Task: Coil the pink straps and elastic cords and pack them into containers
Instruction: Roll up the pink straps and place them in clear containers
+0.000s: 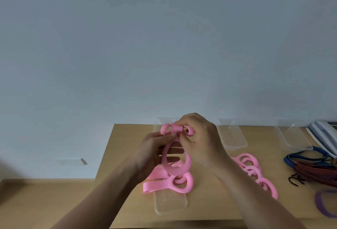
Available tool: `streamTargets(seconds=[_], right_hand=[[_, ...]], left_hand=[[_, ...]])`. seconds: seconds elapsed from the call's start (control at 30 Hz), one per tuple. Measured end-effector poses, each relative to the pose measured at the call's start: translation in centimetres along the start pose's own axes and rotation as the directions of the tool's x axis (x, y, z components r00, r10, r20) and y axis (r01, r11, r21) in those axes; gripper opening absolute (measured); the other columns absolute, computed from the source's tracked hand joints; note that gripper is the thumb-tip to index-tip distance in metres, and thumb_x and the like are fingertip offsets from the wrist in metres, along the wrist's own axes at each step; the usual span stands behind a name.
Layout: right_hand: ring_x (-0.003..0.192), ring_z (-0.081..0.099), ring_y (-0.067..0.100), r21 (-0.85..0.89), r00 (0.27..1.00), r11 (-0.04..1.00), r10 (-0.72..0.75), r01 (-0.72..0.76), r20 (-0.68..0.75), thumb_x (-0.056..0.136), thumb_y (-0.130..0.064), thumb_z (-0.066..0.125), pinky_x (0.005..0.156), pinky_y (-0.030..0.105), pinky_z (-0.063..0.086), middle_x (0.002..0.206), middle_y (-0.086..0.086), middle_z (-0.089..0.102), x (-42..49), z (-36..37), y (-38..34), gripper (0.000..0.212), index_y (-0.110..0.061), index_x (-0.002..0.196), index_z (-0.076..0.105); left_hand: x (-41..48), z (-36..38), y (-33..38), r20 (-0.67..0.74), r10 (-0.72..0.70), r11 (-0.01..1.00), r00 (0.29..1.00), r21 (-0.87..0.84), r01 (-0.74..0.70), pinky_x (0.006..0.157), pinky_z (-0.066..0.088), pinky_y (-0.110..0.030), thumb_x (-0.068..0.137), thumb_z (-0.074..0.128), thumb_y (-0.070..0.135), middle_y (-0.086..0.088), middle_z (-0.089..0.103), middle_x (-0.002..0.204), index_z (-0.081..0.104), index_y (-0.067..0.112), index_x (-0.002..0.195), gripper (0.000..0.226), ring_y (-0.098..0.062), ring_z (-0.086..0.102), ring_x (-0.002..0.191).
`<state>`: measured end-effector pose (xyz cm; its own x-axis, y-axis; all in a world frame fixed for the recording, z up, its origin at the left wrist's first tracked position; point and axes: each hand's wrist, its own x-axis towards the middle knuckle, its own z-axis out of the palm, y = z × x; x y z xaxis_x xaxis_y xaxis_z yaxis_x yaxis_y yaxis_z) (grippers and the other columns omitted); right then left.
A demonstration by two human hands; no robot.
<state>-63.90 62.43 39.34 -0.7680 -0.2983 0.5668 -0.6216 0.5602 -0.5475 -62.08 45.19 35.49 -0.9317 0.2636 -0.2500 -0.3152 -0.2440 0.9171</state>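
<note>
Broadly, one light wooden table (209,208) carries everything, set against a plain pale wall. Four clear plastic containers show on it: three in a row at the far edge, the left one (157,125) partly hidden behind the hands, the middle one (232,137) and the right one (291,137) in full view, plus a near one (170,204) lying at the front edge. A pale telephone (324,130) sits at the far right. Two pink straps are visible, each a chain of flat soft loops linked together. The held pink strap (176,157) is raised above the table, its top end wound into a small tight roll, one long oval loop hanging below and the rest trailing onto the near container. The second pink strap (255,174) lies loose on the table just right of the right forearm. Three bunches of elastic cords lie at the right: blue cords (306,155), red cords (317,172) and a blurred purple cord (326,203). The right hand (200,137) has a closed grip, fingertips curled and pinching the roll. The left hand (156,148) is spread, fingers straight behind the oval loop, touching the roll's left side.
</note>
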Motion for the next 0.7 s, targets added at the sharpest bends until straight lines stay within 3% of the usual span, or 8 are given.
streamTargets(seconds=[0.17, 0.27, 0.37, 0.47, 0.6, 0.7], right_hand=[[0.084, 0.068, 0.025, -0.055, 0.998, 0.996, -0.064, 0.064, -0.002, 0.074, 0.009, 0.072, 0.069, 0.036, 0.058, 0.103, 0.005, 0.070, -0.4, 1.2, 0.4, 0.020, -0.007, 0.085, 0.070], [0.099, 0.070, 0.021, -0.063, 0.996, 0.995, -0.075, 0.078, 0.052, 0.077, 0.001, 0.074, 0.080, 0.035, 0.059, 0.115, 0.006, 0.071, -0.5, 1.8, 0.2, 0.013, -0.011, 0.081, 0.069], [0.100, 0.070, 0.014, -0.040, 0.995, 0.996, -0.082, 0.085, 0.064, 0.084, -0.003, 0.071, 0.082, 0.031, 0.058, 0.106, 0.000, 0.075, -0.4, 2.1, -0.4, 0.011, -0.013, 0.089, 0.074], [0.082, 0.070, 0.012, -0.008, 0.998, 1.000, -0.010, 0.011, 0.058, 0.088, -0.007, 0.069, 0.071, 0.032, 0.057, 0.091, -0.005, 0.074, -0.1, 2.3, -1.0, 0.015, -0.016, 0.100, 0.070], [0.093, 0.066, 0.008, 0.000, 0.969, 0.987, 0.157, -0.160, 0.193, 0.089, -0.011, 0.066, 0.082, 0.027, 0.055, 0.109, -0.008, 0.070, 0.3, 2.6, -1.6, 0.035, -0.022, 0.123, 0.061], [0.094, 0.066, 0.010, -0.010, 0.946, 0.987, 0.158, -0.162, 0.282, 0.089, -0.010, 0.066, 0.082, 0.030, 0.054, 0.104, -0.010, 0.071, 0.6, 3.1, -2.4, 0.029, -0.021, 0.116, 0.067]], left_hand=[[-0.3, -0.2, 0.6, 0.062, 0.014, 0.999, 0.998, -0.052, -0.011, 0.101, 0.054, -0.060, 0.085, 0.077, 0.052, -0.019, 0.074, 0.120, 0.073, 0.009, 0.122, 0.057, -0.037, 0.071, 0.112], [-0.5, -0.5, 0.7, 0.075, 0.013, 0.992, 0.997, -0.124, -0.004, 0.093, 0.058, -0.057, 0.086, 0.077, 0.046, -0.018, 0.075, 0.115, 0.075, 0.006, 0.116, 0.050, -0.036, 0.072, 0.105], [-0.7, -1.0, 0.8, 0.043, 0.012, 0.989, 0.999, -0.150, -0.005, 0.090, 0.059, -0.058, 0.092, 0.071, 0.034, -0.021, 0.075, 0.112, 0.075, 0.003, 0.110, 0.036, -0.038, 0.073, 0.102], [-1.1, -1.6, 0.8, 0.030, 0.000, 0.991, 1.000, -0.133, 0.004, 0.094, 0.058, -0.061, 0.098, 0.061, 0.025, -0.024, 0.073, 0.116, 0.074, 0.003, 0.114, 0.031, -0.042, 0.073, 0.103], [-1.6, -2.5, 1.2, 0.049, -0.009, 0.996, 0.999, -0.083, 0.013, 0.087, 0.061, -0.052, 0.094, 0.060, 0.015, -0.023, 0.072, 0.121, 0.073, 0.005, 0.118, 0.029, -0.040, 0.073, 0.101], [-2.0, -3.4, 1.4, 0.042, -0.036, 0.998, 0.998, -0.051, 0.039, 0.086, 0.060, -0.052, 0.087, 0.066, 0.019, -0.019, 0.072, 0.124, 0.074, 0.012, 0.117, 0.032, -0.043, 0.072, 0.106]])
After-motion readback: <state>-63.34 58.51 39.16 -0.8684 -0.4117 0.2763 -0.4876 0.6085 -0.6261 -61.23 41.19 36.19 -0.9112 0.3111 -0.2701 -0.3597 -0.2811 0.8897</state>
